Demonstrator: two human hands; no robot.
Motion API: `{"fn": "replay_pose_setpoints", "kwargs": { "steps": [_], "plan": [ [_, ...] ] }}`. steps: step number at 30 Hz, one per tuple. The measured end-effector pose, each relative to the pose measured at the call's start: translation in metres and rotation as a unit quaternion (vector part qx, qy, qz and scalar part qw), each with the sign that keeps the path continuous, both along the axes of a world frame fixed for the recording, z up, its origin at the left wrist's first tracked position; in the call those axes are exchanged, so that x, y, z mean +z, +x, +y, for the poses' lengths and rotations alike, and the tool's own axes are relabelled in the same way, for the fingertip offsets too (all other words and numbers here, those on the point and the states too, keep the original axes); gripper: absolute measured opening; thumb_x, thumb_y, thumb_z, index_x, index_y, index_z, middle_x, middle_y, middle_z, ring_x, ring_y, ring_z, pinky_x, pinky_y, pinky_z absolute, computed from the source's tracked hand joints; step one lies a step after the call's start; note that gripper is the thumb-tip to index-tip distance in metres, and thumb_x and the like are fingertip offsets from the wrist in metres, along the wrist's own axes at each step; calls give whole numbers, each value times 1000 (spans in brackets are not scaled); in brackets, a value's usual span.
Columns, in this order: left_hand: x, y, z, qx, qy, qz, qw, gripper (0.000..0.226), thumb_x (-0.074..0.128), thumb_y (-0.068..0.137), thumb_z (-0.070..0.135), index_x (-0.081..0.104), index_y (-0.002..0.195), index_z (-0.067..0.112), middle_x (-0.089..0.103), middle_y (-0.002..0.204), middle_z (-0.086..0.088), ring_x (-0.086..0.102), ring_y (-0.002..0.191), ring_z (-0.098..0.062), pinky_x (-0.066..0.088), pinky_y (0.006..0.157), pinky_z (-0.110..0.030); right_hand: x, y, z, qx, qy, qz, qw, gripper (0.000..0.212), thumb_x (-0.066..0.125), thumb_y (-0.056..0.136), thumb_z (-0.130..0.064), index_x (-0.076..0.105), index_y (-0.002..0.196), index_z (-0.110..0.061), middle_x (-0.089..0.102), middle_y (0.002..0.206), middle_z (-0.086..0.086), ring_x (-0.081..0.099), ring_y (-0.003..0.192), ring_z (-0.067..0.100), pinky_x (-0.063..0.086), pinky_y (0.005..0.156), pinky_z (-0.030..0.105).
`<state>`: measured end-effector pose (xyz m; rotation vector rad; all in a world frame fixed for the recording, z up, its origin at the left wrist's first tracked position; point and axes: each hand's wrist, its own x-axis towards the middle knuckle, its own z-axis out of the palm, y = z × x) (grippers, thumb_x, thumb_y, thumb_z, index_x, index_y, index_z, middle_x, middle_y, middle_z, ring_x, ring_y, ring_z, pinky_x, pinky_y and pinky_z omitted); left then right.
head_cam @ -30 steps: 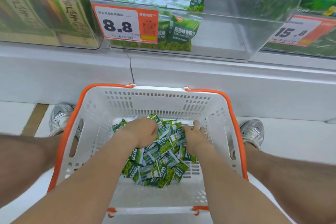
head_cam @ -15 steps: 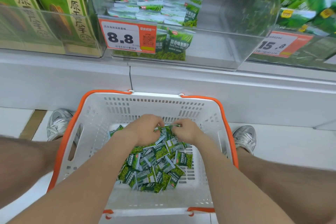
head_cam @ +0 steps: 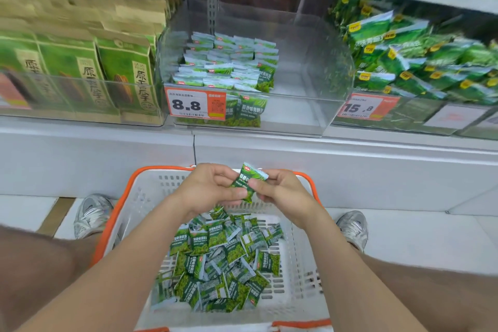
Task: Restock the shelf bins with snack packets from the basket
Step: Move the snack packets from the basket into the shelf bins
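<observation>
A white basket with an orange rim (head_cam: 301, 277) sits on the floor between my feet, holding a pile of several small green snack packets (head_cam: 221, 259). Above its far edge my left hand (head_cam: 207, 188) and my right hand (head_cam: 280, 191) pinch one green snack packet (head_cam: 249, 179) between them. Straight ahead on the shelf stands a clear plastic bin (head_cam: 310, 105) with an 8.8 price tag (head_cam: 194, 104). Its left half holds rows of the same packets (head_cam: 229, 67); its right half is bare.
Tall green and tan cartons (head_cam: 118, 73) fill the bin to the left. Larger green bags (head_cam: 420, 62) fill the bin to the right, tagged 15.8. A white shelf ledge (head_cam: 269, 153) runs between bins and basket. My shoes (head_cam: 91, 213) flank the basket.
Both hands rose out of the packet pile and came together, lifting one packet above the basket's far rim. The view tilted up toward the shelf bins.
</observation>
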<state>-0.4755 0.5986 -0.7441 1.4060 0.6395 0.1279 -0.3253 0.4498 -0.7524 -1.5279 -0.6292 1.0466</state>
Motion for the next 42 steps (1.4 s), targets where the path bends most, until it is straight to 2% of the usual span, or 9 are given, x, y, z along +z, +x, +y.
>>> {"fn": "replay_pose_setpoints", "kwargs": {
  "steps": [5,9,13,15,20,22,26,36,42],
  "plan": [
    [27,4,-2,63,30,-64,995,37,89,72,-8,70,104,-6,71,109,-30,78,84,-33,65,76,-38,37,-3,6,-15,13,-77,997,24,80,91,-27,78,108,-12,76,92,11,64,81,16,45,75,31],
    [72,12,-4,90,181,-108,974,31,94,74,13,73,96,16,74,103,-4,74,67,-24,59,62,-29,85,-1,15,-40,68,-137,987,14,78,93,-21,79,102,-10,76,86,-1,63,72,5,47,67,24],
    [109,23,-3,150,435,-175,870,42,88,79,47,70,112,29,59,103,8,57,66,-11,45,66,-18,141,3,22,-60,185,-160,968,17,76,93,-8,76,110,-6,79,95,9,72,85,17,60,76,31],
    [122,29,0,194,518,-185,812,45,77,89,54,69,121,24,51,113,4,56,83,-15,51,75,-28,167,6,30,-95,230,-182,951,21,77,92,-8,75,114,-5,79,101,15,71,85,22,61,73,35],
    [142,47,17,202,688,-120,687,30,54,105,36,70,119,14,55,131,-7,54,112,-30,42,91,-47,192,39,64,-256,145,-344,892,25,82,86,-38,74,99,-18,76,72,3,70,66,15,57,66,38],
    [148,56,28,164,717,-61,674,38,44,107,40,73,112,16,58,139,-6,54,121,-30,38,96,-47,188,65,77,-268,22,-442,856,34,82,82,-47,70,101,-22,73,76,0,71,84,20,56,80,40],
    [147,66,48,76,738,64,668,61,27,103,53,76,119,20,53,155,-4,51,137,-28,32,110,-48,186,99,104,-188,-180,-502,825,59,82,85,-43,60,130,-12,63,126,13,56,121,32,41,83,32],
    [137,72,52,59,733,153,661,73,10,94,51,69,131,28,64,141,-4,60,123,-32,36,111,-51,175,117,156,-26,-291,-483,825,67,85,85,-29,51,138,-7,55,136,14,66,104,31,60,88,40],
    [132,71,54,53,740,139,656,66,11,99,47,71,118,29,73,119,2,63,109,-31,36,110,-50,170,119,156,-81,-285,-512,806,78,91,79,-34,47,136,-5,55,131,16,69,103,38,60,89,47]
  ]
}}
